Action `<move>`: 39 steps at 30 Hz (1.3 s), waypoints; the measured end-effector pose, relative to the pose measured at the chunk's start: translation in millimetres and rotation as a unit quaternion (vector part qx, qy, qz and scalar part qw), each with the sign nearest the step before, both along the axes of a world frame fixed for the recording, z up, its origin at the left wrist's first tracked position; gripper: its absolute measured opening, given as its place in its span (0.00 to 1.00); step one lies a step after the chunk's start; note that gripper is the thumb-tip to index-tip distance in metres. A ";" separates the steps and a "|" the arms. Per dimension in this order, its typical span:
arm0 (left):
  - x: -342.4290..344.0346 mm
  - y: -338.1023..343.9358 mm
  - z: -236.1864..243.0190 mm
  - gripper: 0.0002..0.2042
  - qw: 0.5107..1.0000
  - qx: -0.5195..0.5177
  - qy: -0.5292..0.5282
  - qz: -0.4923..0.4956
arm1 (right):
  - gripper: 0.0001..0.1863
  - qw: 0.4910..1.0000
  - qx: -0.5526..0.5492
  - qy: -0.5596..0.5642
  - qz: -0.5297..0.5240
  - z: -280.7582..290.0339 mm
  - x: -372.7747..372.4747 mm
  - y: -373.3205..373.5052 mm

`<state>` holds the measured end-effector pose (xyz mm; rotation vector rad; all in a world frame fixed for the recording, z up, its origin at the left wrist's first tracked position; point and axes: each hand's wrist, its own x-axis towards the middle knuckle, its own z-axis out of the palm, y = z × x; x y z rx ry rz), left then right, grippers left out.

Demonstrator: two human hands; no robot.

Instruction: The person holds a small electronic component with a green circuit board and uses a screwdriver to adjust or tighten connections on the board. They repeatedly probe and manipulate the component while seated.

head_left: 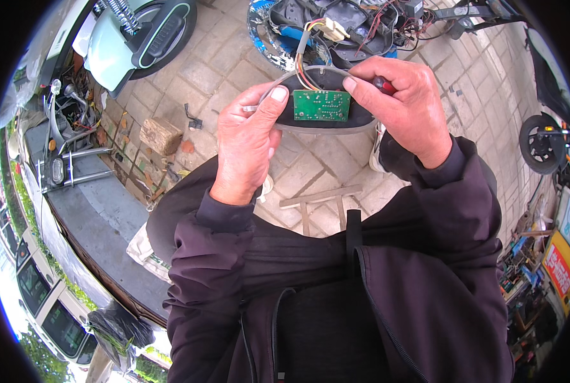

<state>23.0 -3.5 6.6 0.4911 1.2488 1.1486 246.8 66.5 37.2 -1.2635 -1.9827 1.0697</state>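
Note:
My left hand grips the left end of a dark oval housing, thumb pressed beside a small green circuit board set in it. My right hand holds the housing's right end and also clasps a red-handled tool, mostly hidden in the palm. A bundle of coloured wires runs from the board up to a white connector. Both dark sleeves come in from below.
An opened scooter body with tangled wiring lies ahead on the brick paving. A pale green scooter stands at upper left, a wooden block and a small wooden stool below my hands. A wheel is at right.

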 end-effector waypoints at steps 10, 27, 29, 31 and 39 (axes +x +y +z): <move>-0.1 0.4 -0.3 0.15 1.000 0.002 -0.009 0.003 | 0.06 1.000 0.027 -0.011 0.001 -0.9 -0.2 -0.8; -5.8 -0.7 1.1 0.17 0.999 -0.017 -0.008 -0.036 | 0.09 0.998 0.024 -0.017 0.053 -0.7 4.9 11.8; -5.8 -0.5 0.8 0.17 0.999 -0.013 -0.008 -0.044 | 0.09 0.997 0.021 -0.030 0.063 1.1 6.6 12.8; -4.9 -0.3 1.3 0.16 0.998 -0.009 -0.007 -0.055 | 0.09 0.997 0.018 -0.031 0.066 2.4 7.7 13.2; -14.6 -3.6 16.1 0.15 0.996 -0.028 -0.007 -0.086 | 0.08 0.995 -0.035 -0.052 0.080 6.9 14.6 17.2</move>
